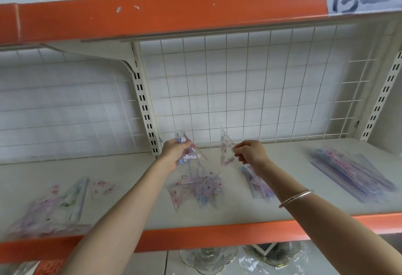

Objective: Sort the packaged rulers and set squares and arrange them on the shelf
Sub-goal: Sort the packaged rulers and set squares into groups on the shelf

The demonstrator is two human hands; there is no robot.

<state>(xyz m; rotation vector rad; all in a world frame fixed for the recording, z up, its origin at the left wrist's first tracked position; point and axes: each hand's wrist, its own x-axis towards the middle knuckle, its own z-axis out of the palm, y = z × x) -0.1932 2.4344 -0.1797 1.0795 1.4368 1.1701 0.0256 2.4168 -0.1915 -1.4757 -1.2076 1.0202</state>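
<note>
White tiled wall [54, 105], wire grid panel [261, 85]

Head-worn camera faces forward, close to the shelf [217, 213], tilted slightly up.

Bare forearms — silver bangle [296, 197], right wrist

Set squares [226, 147]: I see clear, glossy plastic with colour print.
Shelf [134, 177]: smooth, matt cream; painted metal, I'd say.
Shelf edge [174, 11]: orange, faintly shiny, chipped.
Back grid [261, 92]: white-coated wire.
Bracelet [297, 197]: polished silvery metal.
</note>
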